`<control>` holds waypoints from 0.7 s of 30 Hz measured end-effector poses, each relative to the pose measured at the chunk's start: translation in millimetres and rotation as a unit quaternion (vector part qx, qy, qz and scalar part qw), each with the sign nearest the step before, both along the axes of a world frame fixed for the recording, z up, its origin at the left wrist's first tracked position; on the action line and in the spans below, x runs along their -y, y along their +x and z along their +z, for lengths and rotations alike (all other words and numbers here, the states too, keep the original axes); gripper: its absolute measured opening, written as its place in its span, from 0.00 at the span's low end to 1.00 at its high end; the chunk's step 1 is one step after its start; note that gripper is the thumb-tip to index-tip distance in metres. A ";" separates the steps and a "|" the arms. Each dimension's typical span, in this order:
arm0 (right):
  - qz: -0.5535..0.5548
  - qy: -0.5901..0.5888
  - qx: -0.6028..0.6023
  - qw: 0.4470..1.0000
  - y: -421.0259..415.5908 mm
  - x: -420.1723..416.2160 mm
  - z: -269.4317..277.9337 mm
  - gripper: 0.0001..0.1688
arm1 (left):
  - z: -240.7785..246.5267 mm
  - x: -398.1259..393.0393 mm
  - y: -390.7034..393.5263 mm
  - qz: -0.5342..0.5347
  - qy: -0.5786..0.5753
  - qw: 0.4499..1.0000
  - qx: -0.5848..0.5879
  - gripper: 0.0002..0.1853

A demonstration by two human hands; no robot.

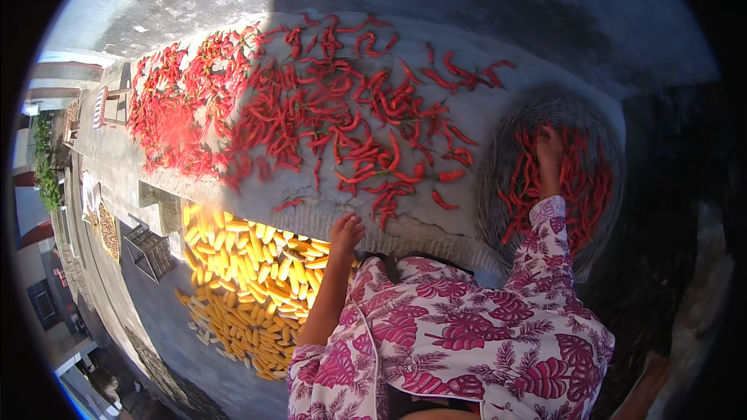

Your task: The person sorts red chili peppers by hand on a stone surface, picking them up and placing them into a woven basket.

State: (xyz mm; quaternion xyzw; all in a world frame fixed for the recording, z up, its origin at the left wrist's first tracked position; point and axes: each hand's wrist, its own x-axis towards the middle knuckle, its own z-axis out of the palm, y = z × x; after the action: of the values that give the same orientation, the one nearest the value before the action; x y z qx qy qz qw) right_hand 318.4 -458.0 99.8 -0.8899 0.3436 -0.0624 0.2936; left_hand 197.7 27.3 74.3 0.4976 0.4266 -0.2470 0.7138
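Note:
My right hand (548, 143) reaches into a round wicker basket (487, 186) at the right end of a concrete ledge (481, 105). Its fingers touch red chilli peppers (583, 169) inside the basket; whether they grip any is hidden. My left hand (347, 232) hovers at the ledge's near edge, loosely curled and with nothing visible in it. Many more red chillies (315, 105) lie spread over the ledge, densest at its middle and left. A few single pods rest near the basket and close to the front edge.
Below the ledge, on the left, is a large heap of yellow corn cobs (251, 262), partly sunlit. A dark plastic crate (150, 252) stands on the ground beyond it. A stool with a striped seat (100, 108) is past the ledge's far left end. Deep shadow covers the right side.

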 end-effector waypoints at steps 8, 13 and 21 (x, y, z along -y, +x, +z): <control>0.125 -0.025 0.114 0.985 11.7 -21.6 -5.5 0.16 | 8.2 5.5 0.9 -0.011 0.007 1.000 0.005 0.20; 0.159 0.059 0.110 0.979 29.5 -59.6 -5.5 0.16 | 12.4 -1.1 -4.5 -0.004 0.017 1.000 0.020 0.21; 0.180 0.138 0.054 0.972 39.8 -83.5 -25.1 0.17 | 11.2 3.3 -8.7 -0.004 0.044 0.999 0.011 0.21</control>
State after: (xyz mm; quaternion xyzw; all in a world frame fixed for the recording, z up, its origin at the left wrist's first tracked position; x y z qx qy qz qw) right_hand 358.2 -374.5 74.7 -0.8831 0.1668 -0.0086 0.4385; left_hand 189.0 24.0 85.6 0.5330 0.4268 -0.2256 0.6948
